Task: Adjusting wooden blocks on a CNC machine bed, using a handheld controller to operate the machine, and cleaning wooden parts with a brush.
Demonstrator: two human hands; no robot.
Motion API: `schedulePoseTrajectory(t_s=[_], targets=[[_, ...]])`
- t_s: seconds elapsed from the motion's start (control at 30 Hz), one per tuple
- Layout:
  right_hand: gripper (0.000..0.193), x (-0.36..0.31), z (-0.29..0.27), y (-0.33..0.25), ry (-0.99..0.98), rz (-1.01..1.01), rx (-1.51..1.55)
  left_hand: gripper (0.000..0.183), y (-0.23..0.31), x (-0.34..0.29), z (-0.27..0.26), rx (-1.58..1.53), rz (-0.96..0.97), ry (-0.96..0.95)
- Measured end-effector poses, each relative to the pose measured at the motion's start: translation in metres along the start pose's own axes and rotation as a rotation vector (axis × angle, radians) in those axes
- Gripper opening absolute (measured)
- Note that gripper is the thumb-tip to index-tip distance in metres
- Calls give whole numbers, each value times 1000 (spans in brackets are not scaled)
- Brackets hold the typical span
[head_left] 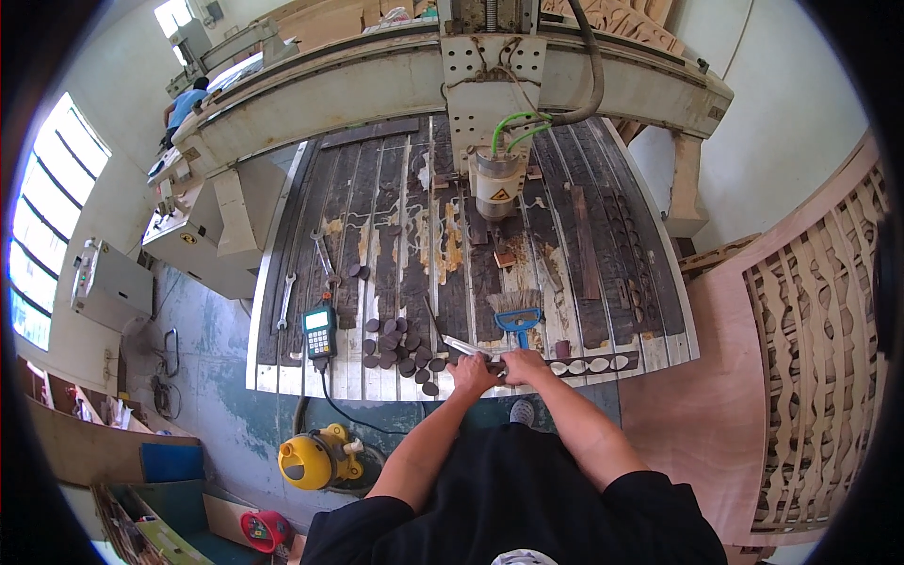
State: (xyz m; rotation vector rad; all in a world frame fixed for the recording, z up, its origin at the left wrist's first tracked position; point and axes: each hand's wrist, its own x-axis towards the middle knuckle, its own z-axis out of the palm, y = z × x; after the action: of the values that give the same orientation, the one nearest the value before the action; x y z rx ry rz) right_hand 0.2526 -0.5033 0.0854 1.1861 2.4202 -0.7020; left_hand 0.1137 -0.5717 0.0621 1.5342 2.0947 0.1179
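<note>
Side by side at the front edge of the machine bed (377, 384), my left hand (476, 375) and my right hand (524, 367) are both closed. My right hand grips the left end of a dark wooden strip (617, 362) with round holes, which runs off to the right along the edge. What my left hand's fingers hold is hidden. A slim whitish tool (460, 346) lies just beyond them; its kind is unclear. Left of my hands lie several dark wooden discs (388, 344), loosely heaped. Beyond my right hand is a blue-handled brush (517, 318).
A spindle (495, 184) hangs from the gantry (358, 99) over the bed. Two wrenches (286, 299) and a teal handheld controller (319, 330) lie at left. A yellow vacuum (320, 459) stands on the floor. A cut-out wooden panel (716, 377) fills the right side. Another person (185, 109) is far left.
</note>
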Motion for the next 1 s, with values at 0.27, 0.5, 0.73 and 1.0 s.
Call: schedulePoseTrajectory(t_s=[0.27, 0.5, 0.73, 1.0], targets=[[39, 4, 0, -2, -26, -15, -2, 59, 1, -1, -2, 57, -21, -33], [37, -1, -4, -3, -38, -25, 22, 53, 2, -4, 2, 66, -31, 0], [45, -9, -13, -3, -20, -87, 39, 54, -20, 7, 5, -79, 32, -67], [51, -59, -136, -13, -203, -233, 25, 48, -6, 0, -125, -501, 450, -758]])
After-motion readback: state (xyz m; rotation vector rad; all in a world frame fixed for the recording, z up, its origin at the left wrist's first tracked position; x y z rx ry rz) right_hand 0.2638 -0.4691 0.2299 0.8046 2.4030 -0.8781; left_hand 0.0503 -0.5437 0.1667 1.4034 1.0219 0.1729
